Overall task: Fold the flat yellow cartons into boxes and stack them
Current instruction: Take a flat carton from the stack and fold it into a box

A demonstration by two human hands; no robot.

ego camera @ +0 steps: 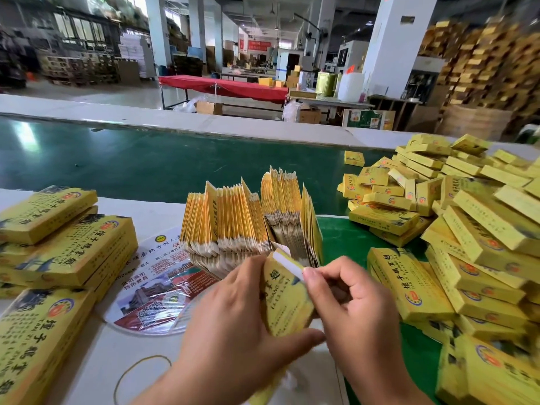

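Green conveyor belt ahead, upright flat cartons behind my carton, left hand gripping it, right hand pinching its white flap, folded boxes heaped right, stacked boxes left, printed fan, "TAN ZI" legible.

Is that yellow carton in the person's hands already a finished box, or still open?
Still open. The carton has its white end flap untucked, pinched by the right hand.
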